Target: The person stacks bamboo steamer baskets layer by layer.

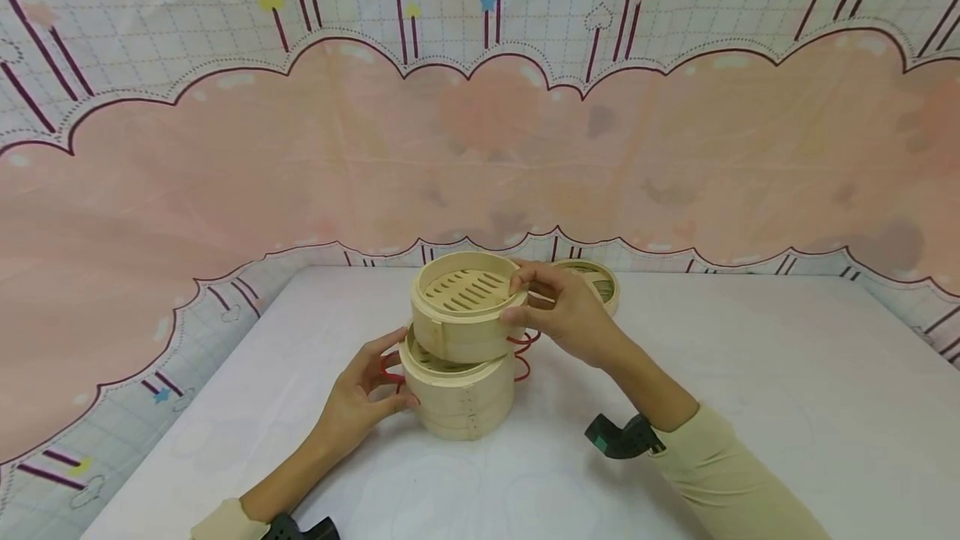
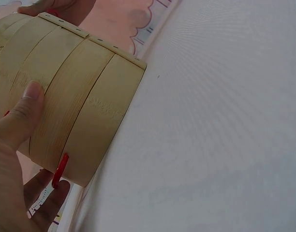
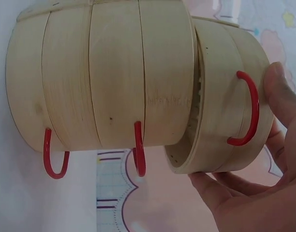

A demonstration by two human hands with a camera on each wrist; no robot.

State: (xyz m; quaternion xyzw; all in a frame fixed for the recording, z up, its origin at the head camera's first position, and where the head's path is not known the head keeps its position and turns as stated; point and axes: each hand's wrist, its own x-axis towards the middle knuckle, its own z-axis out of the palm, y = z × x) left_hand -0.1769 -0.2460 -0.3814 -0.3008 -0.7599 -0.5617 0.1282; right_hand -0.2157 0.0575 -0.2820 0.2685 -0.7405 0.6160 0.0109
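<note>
A round bamboo steamer basket [image 1: 465, 338] with a slatted floor sits tilted and off-centre over a lower stack of steamer baskets [image 1: 468, 407]. My right hand [image 1: 567, 312] grips this upper basket at its right side, with the thumb low on the wall and fingers at the rim. On the left, my left hand [image 1: 356, 398] holds the lower stack, its thumb [image 2: 28, 108] pressed against the bamboo wall. Red loop handles [image 3: 56, 164] stick out from the sides. In the right wrist view a gap shows between the upper basket [image 3: 220, 101] and the stack [image 3: 116, 82].
Behind the right hand, a round woven bamboo piece [image 1: 613, 300] lies on the white table [image 1: 750, 390]. A patterned peach and white cloth [image 1: 480, 157] hangs at the back. Dark wrist cameras [image 1: 622, 437] are strapped to both wrists.
</note>
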